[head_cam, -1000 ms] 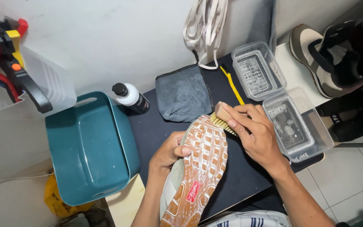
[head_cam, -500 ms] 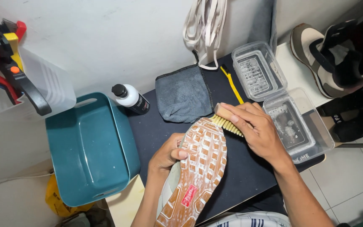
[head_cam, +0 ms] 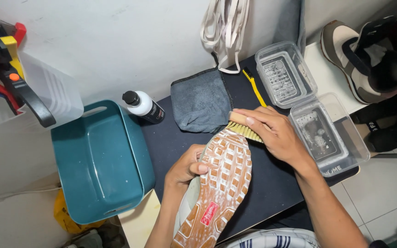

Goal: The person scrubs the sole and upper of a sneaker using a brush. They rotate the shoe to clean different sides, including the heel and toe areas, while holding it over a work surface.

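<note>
Gripping a shoe (head_cam: 219, 183) from its side, the left hand (head_cam: 184, 169) has its fingers curled around the upper and the thumb pressed to the edge of the sole, which faces up and shows a tan, blocky tread with a small red patch near the heel. The shoe lies slanted over the dark mat (head_cam: 272, 183), toe pointing away from the person. The right hand (head_cam: 274, 135) is closed on a wooden brush (head_cam: 242, 126), fingers folded over its back, with the pale bristles touching the toe end of the sole.

In this single head view, a folded grey cloth (head_cam: 201, 98) lies just beyond the toe. A white bottle with a black cap (head_cam: 143, 106) lies on its side left of the cloth. A teal tub (head_cam: 102, 160) sits at the left edge of the mat. A yellow-handled brush (head_cam: 253, 87) lies between the cloth and two clear plastic containers (head_cam: 286, 73) on the right. White laces (head_cam: 226, 32) hang against the wall, and other shoes (head_cam: 368, 59) rest at the far right.
</note>
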